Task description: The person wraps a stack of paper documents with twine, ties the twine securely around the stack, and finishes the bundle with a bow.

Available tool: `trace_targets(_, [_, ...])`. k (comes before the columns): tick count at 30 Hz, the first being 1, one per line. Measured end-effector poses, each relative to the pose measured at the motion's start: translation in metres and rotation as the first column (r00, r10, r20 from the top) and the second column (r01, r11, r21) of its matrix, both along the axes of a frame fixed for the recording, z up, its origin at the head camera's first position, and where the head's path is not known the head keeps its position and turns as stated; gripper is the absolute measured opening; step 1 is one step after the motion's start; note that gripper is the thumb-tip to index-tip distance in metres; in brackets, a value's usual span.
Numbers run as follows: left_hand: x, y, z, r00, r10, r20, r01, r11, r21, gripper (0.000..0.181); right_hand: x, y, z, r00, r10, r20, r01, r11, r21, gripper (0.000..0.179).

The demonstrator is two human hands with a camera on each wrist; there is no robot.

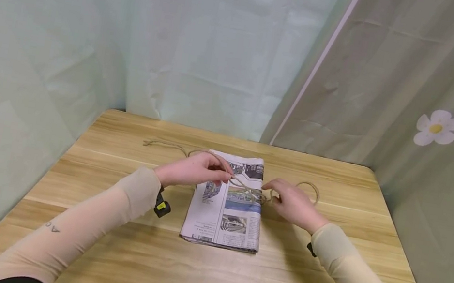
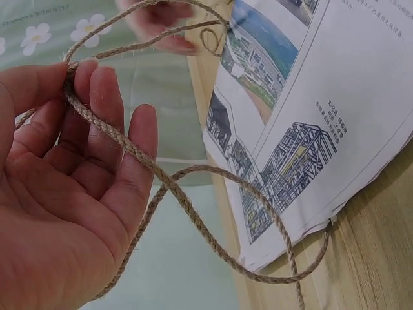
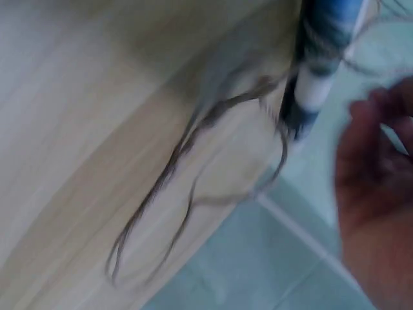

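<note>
A folded stack of newspaper [image 1: 203,216] lies on the table, with brown twine [image 2: 187,203] running across and around it. Over the stack's left part, my left hand [image 1: 196,170] pinches the twine between thumb and fingertips. In the left wrist view, a strand crosses the fingers of that left hand [image 2: 71,174] and loops down to the paper's edge. Beside the stack's right edge is my right hand [image 1: 294,203], fingers loosely bent. The right wrist view shows this right hand [image 3: 374,194] blurred, with no twine visibly gripped. Loose twine [image 3: 174,161] loops below the stack's side.
The wooden table [image 1: 138,260] extends around the stack. One twine end [image 1: 161,142] trails left toward the back. Pale curtains [image 1: 222,53] stand behind the table, and a grey-green one with flowers [image 1: 438,128] hangs on the right.
</note>
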State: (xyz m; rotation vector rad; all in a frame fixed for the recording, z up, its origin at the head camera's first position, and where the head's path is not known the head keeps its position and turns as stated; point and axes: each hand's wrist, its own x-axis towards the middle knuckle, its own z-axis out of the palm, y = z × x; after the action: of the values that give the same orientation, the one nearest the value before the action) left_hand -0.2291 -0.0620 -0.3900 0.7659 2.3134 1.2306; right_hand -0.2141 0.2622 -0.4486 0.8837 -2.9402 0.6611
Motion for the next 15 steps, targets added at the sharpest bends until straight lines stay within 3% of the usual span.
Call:
trace_targets(3, [0.001,0.000,0.000,1.000,0.001,-0.013,-0.002,1.000,-0.010,0.027,-0.002,-0.010,-0.013,0.994,0.005,0.110,-0.008,1.000,0.022,0.039])
trace_targets(7, [0.002,0.000,-0.001,1.000,0.002,-0.009,-0.002,1.000,-0.002,0.027,-0.003,-0.007,-0.024,0.992,0.004,0.124,-0.003,1.000,-0.006,0.029])
trace_targets(12, [0.002,-0.005,-0.005,0.999,0.024,0.029,-0.025,0.999,0.048,0.026,-0.001,0.005,-0.013,0.997,-0.009,0.081,0.009,1.000,-0.004,0.008])
trace_targets(15, [0.002,-0.008,-0.009,0.996,0.071,0.062,-0.076,0.994,0.082,0.030,0.000,0.016,0.000,0.998,-0.040,0.045,0.041,0.999,-0.028,0.012])
